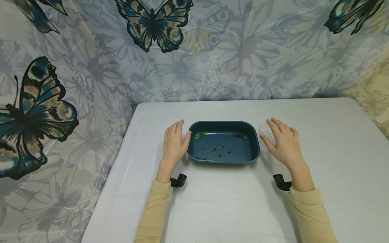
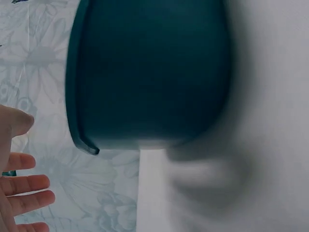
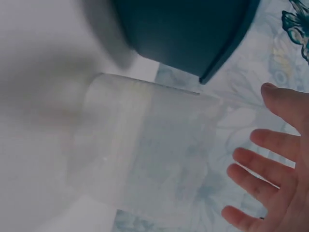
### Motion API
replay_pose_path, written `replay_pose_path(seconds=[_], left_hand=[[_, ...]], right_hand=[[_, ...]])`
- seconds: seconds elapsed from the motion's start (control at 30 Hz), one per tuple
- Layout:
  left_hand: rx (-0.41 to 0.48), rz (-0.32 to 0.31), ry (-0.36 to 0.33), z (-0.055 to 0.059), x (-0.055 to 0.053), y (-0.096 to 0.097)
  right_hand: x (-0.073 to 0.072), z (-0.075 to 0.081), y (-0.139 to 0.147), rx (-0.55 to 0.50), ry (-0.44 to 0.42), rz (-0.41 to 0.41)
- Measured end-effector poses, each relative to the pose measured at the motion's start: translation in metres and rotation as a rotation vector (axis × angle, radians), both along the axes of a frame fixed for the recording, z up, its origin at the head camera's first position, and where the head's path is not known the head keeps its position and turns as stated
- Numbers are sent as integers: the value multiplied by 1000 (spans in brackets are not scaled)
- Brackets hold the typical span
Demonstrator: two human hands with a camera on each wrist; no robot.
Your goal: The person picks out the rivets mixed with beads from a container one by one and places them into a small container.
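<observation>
Okay, so both hands are just out there with loose fingers, holding nothing. The left hand (image 1: 174, 143) has its thumb just beside a dark teal, rectangular tray with rounded corners (image 1: 237, 156), and the left wrist view shows a gap between that thumb and the tray wall. The tray sits between the two sets of fingers, on a table covered in white cloth (image 1: 231, 206).

The right hand (image 1: 284, 143) is spread out too, and between its fingers and the tray there's a clear, see-through container with rounded sides (image 3: 145, 150). Can't really tell if any fingertip touches it, the edge is too faint.

Inside the tray: small round green beads (image 1: 201, 135) in the corner nearest the left thumb, a row of brownish and green beads (image 1: 239, 135) over toward the right thumb, and tiny dark-yellowish beads (image 1: 218, 147) scattered midway between both thumbs.
</observation>
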State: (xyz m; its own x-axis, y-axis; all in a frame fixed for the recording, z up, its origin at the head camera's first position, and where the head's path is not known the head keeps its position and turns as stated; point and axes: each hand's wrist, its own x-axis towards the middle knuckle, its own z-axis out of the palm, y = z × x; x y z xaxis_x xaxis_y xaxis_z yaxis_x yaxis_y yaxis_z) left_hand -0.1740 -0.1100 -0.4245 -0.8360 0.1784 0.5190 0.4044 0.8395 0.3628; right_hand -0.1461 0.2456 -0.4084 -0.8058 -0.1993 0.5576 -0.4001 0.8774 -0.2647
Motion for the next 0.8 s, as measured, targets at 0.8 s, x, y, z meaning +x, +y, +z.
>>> replay_pose_path(seconds=[0.8], left_hand=[[123,46,-91,8,-7,9]], right_hand=[[-18,45,-19,-45,-167,115]])
